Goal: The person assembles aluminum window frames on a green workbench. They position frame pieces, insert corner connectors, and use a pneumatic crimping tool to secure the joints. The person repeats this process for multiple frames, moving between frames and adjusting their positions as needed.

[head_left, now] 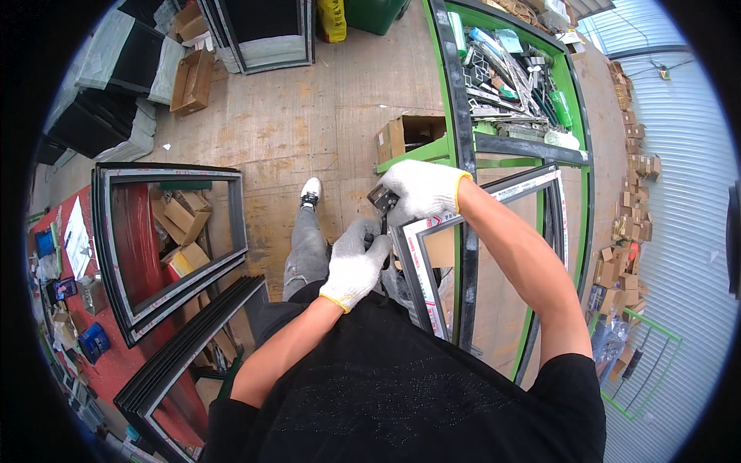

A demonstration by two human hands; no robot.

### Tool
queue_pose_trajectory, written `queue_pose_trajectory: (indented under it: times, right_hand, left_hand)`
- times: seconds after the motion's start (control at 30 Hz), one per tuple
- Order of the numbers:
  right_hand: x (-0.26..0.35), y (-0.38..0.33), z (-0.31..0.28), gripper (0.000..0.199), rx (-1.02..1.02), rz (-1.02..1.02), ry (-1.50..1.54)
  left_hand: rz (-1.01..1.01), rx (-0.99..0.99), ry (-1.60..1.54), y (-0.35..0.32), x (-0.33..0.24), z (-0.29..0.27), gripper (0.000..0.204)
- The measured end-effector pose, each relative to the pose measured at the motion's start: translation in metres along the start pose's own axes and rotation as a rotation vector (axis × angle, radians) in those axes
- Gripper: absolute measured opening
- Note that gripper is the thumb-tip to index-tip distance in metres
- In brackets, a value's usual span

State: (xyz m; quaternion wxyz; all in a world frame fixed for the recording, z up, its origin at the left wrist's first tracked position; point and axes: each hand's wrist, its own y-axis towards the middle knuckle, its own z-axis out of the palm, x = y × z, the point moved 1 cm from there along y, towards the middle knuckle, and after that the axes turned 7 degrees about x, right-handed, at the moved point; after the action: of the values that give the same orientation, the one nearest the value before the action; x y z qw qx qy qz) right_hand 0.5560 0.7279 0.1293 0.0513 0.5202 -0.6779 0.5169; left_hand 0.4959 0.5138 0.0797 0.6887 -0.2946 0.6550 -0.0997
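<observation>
My gloved right hand (pixel 423 189) is closed round a dark metal piece with small holes (pixel 382 199), held by the near corner of a window frame. It may be a hinge or a tool; its full shape is hidden by the glove. Just below, my gloved left hand (pixel 353 258) has its fingers curled in beside the lower end of the dark part, and what they grip is hidden. The window frame (pixel 421 266), dark with white printed film, lies across the bars of a green and black work stand (pixel 465 255).
Metal fittings (pixel 509 81) fill the stand's far tray. A cardboard box (pixel 409 137) sits beside the stand. Stacked dark frames (pixel 116 255) stand at my left, near a red-covered table (pixel 81 231). More boxes (pixel 621 278) line the corrugated wall at right.
</observation>
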Motion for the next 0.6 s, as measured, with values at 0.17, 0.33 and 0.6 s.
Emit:
queue_pose_trajectory:
  times: [0.17,0.33,0.6]
  right_hand:
    - [-0.003,-0.013,-0.022,0.042,0.115,0.108,0.020]
    - [-0.001,-0.008,-0.020,0.041,0.127,0.131,-0.099]
    - [-0.001,0.005,-0.011,0.042,0.165,0.135,-0.153]
  left_hand:
    - [0.032,-0.064,-0.069,0.004,0.001,0.009,0.030]
    - [-0.117,-0.016,-0.096,0.001,0.014,0.014,0.041]
    - [-0.173,0.009,-0.140,0.006,0.024,0.025,0.044]
